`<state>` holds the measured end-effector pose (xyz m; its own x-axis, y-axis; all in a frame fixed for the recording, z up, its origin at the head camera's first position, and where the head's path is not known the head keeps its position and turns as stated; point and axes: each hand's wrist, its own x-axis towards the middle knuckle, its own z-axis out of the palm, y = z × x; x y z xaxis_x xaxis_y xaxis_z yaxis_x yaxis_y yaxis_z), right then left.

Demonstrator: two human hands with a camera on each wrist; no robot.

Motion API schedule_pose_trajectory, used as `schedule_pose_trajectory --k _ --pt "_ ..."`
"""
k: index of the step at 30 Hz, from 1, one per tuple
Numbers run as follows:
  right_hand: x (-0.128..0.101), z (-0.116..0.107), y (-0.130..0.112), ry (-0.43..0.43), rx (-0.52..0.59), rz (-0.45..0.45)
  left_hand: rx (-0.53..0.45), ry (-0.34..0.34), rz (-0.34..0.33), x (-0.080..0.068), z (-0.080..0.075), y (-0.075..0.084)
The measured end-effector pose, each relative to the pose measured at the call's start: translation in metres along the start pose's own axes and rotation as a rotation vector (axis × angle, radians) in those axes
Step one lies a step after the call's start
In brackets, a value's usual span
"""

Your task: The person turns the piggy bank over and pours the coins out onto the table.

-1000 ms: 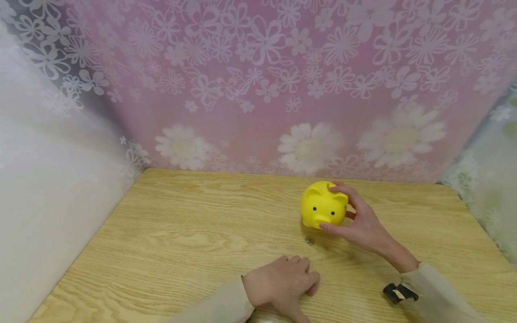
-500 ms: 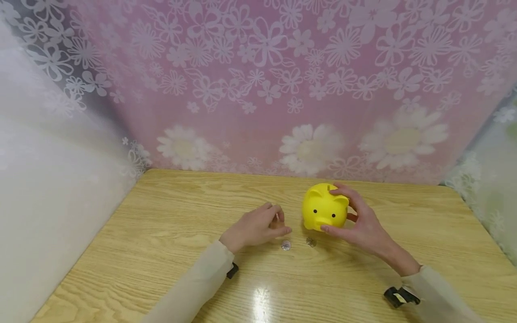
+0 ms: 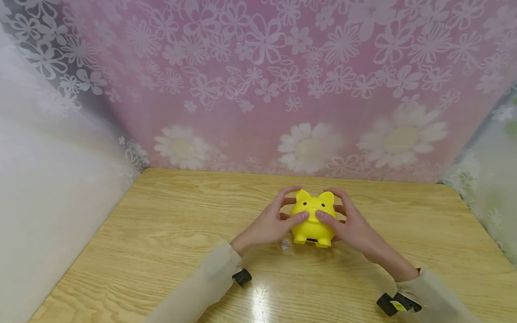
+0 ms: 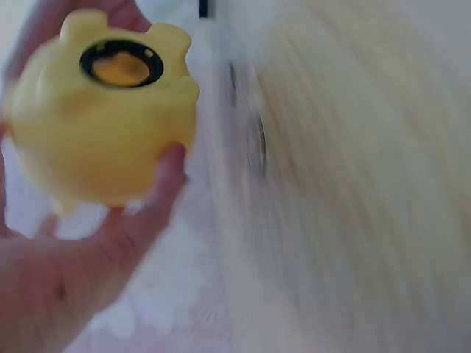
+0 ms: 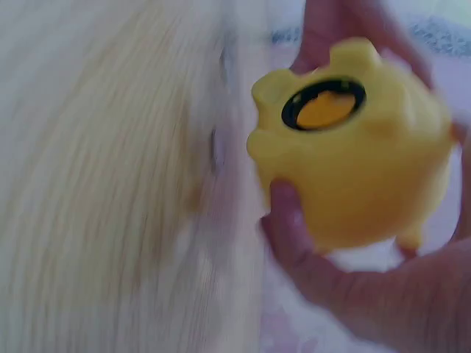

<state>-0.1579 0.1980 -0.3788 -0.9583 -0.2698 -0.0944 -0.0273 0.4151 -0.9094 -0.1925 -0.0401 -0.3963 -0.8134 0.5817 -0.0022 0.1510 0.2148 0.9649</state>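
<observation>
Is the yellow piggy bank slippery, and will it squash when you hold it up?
The piggy bank looks smooth and rounded, so perhaps slippery; both the left hand and right hand grip it. It keeps its shape, so probably stiff, likely hollow and light.

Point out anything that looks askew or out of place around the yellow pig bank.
The yellow plastic piggy bank is tipped back between the left hand and right hand, its round black-rimmed underside hole showing in both wrist views. One small silver coin lies loose on the light wooden table beside it.
</observation>
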Motion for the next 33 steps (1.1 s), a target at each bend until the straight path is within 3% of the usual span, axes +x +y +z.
schedule_pose_trajectory --k 3,6,10,13,15,16,21,23,24,26,33 --pt "0.001 0.003 -0.004 -0.001 0.028 0.144 -0.048 0.025 -0.088 0.001 0.003 -0.001" --pt "0.001 0.004 -0.006 -0.023 0.038 0.205 -0.064 0.028 -0.169 0.003 0.004 0.0" --pt "0.002 0.004 -0.008 -0.049 0.071 0.218 -0.132 0.004 -0.256 0.004 0.002 0.003" --pt "0.002 0.006 -0.01 -0.025 0.097 0.177 -0.149 0.004 -0.237 0.004 -0.001 0.006" --pt "0.002 0.01 -0.008 0.035 0.08 0.054 -0.112 0.029 -0.122 0.004 -0.003 0.008" --pt "0.002 0.012 -0.006 0.078 0.056 -0.065 -0.061 0.044 -0.022 0.003 -0.004 0.008" --pt "0.01 0.014 0.006 0.327 -0.238 -0.956 0.404 0.153 0.731 0.001 -0.012 0.007" --pt "0.016 0.012 0.007 0.382 -0.317 -1.188 0.523 0.192 0.954 0.002 -0.016 0.007" --pt "0.018 0.011 0.007 0.387 -0.337 -1.245 0.548 0.199 1.014 0.003 -0.018 0.007" --pt "0.02 0.01 0.008 0.382 -0.361 -1.3 0.564 0.193 1.071 0.003 -0.019 0.005" --pt "0.018 0.011 0.015 0.359 -0.421 -1.297 0.562 0.178 1.072 0.001 -0.017 -0.003"
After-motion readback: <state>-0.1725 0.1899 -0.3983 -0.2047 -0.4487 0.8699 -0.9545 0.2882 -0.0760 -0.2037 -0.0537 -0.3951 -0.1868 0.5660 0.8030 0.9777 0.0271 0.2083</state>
